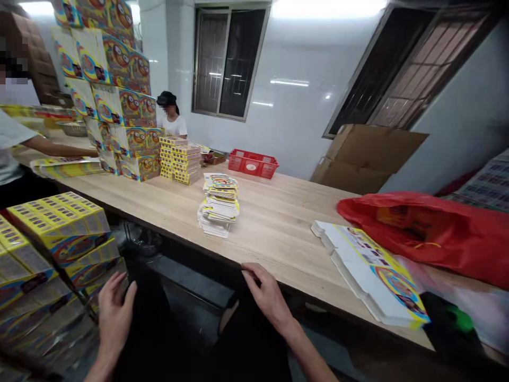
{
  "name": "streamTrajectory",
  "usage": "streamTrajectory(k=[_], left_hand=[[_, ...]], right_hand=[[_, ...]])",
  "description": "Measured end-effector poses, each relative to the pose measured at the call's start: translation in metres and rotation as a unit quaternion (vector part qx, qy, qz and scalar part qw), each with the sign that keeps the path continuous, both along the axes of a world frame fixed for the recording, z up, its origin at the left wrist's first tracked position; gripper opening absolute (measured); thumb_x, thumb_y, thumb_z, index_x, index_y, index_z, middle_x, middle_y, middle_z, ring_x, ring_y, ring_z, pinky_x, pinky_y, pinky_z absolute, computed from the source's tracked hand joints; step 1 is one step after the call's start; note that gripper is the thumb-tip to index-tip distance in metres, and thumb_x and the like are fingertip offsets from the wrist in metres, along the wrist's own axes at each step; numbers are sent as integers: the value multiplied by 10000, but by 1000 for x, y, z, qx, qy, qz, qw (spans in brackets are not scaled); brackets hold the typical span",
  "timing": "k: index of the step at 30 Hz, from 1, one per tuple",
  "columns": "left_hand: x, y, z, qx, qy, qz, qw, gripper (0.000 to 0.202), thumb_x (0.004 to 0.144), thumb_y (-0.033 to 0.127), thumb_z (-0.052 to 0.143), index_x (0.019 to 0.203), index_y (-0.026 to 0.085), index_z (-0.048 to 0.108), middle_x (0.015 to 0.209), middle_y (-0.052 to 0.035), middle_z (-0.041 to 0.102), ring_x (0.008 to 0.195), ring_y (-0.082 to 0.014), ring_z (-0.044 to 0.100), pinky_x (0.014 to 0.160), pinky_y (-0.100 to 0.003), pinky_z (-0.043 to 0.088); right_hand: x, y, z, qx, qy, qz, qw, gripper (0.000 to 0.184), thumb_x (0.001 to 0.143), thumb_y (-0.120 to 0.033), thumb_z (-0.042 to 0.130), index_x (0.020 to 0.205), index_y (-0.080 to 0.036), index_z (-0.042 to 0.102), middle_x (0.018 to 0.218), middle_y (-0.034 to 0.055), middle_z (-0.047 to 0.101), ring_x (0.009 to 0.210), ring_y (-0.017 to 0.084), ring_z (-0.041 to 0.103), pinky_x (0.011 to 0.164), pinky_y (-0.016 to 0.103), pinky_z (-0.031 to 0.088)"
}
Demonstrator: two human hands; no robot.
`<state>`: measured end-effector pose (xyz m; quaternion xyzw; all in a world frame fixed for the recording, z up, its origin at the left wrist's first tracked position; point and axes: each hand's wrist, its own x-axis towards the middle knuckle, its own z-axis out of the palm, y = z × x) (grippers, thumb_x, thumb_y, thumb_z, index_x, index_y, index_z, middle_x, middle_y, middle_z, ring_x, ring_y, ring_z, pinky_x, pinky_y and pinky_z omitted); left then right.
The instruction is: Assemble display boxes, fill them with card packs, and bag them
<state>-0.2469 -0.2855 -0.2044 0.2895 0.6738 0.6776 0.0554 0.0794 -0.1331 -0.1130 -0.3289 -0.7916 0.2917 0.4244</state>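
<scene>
Beside the stacked yellow printed boxes (59, 220), we hold our left hand (114, 310) with thumb and fingers apart. Our right hand (270, 300), thumb parted from its fingers, is at the front edge of the wood-grain table (274, 228); we cannot tell whether they touch. Near that edge stands an uneven stack of printed cardboard (218, 206).

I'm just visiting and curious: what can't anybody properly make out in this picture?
All in the head view:
Right hand: some fingers are hidden behind the hand itself.
Pile of printed card: upper pieces cover the faces of those below.
Red bag: folds and shadow obscure its contents.
Red basket: its near wall hides the floor inside.
Tall stack of boxes: the upper edge cuts off its top.
Black item, lower right: too blurred to identify.
</scene>
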Motion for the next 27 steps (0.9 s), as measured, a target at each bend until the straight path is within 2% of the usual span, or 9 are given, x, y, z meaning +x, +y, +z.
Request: streamTrajectory(k=[3, 6, 10, 13, 15, 17, 20, 24, 27], left_hand=[[27, 56, 36, 25, 18, -81, 996, 542, 736, 585, 715, 1129, 227, 608, 1392, -110, 526, 1327, -328, 497, 1146, -480, 406], [38, 106, 75, 12, 3, -176, 984, 627, 661, 641, 758, 1119, 234, 626, 1247, -94, 652, 1251, -328, 567, 1145, -490, 397], [36, 138, 115, -31, 35, -215, 976, 631, 713, 733, 663, 1101, 238, 628, 840, -37, 746, 1084, -331, 666, 1120, -525, 402], [39, 143, 137, -41, 62, -220, 973, 595, 788, 729, 585, 1102, 224, 609, 681, 7, 711, 981, -317, 703, 1091, -525, 429], [46, 143, 147, -59, 87, -211, 972, 551, 799, 725, 568, 1059, 241, 621, 705, 17, 720, 981, -309, 704, 1091, -519, 433], [57, 143, 150, -94, 116, -232, 961, 531, 771, 759, 561, 949, 268, 659, 764, 7, 740, 983, -312, 701, 1091, -518, 440], [73, 148, 138, -160, 142, -325, 921, 571, 668, 838, 564, 815, 310, 724, 841, -25, 761, 973, -332, 699, 1054, -504, 484], [96, 157, 112, -229, 100, -449, 858, 603, 544, 866, 608, 792, 343, 776, 735, -42, 750, 830, -340, 709, 851, -419, 579], [115, 161, 98, -247, 69, -526, 811, 571, 587, 828, 623, 811, 329, 787, 695, -43, 737, 786, -313, 694, 763, -358, 565]], right_hand=[[40, 6, -5, -2, 15, -45, 999, 240, 937, -301, 524, 1059, -197, 702, 1057, 92, 740, 890, 202, 718, 846, 345, 589], [62, 5, -15, 3, 17, -73, 997, 247, 948, -285, 503, 1075, -195, 695, 1067, 91, 740, 899, 198, 722, 859, 343, 587], [101, 13, -30, 47, -2, -144, 988, 280, 970, -295, 468, 1113, -187, 683, 1072, 100, 745, 938, 207, 723, 862, 352, 591], [154, 37, -29, 119, -65, -296, 945, 370, 989, -359, 409, 1168, -159, 663, 1134, 151, 723, 1052, 263, 688, 943, 436, 551], [191, 61, -22, 128, -159, -423, 883, 463, 986, -402, 406, 1255, -90, 617, 1247, 220, 662, 1188, 329, 611, 1005, 497, 492], [222, 84, -14, 65, -278, -513, 809, 571, 962, -423, 481, 1351, -8, 535, 1384, 280, 550, 1325, 398, 481, 1042, 526, 436], [244, 107, -10, -49, -412, -528, 741, 560, 966, -380, 508, 1379, -2, 522, 1454, 288, 478, 1367, 416, 420, 1048, 493, 403], [242, 116, -15, -65, -446, -508, 734, 414, 1023, -230, 329, 1253, -103, 649, 1361, 206, 593, 1271, 289, 533, 994, 363, 410], [239, 122, -15, -58, -447, -515, 729, 437, 1037, -245, 291, 1259, -108, 642, 1318, 197, 618, 1225, 259, 554, 987, 335, 392]])
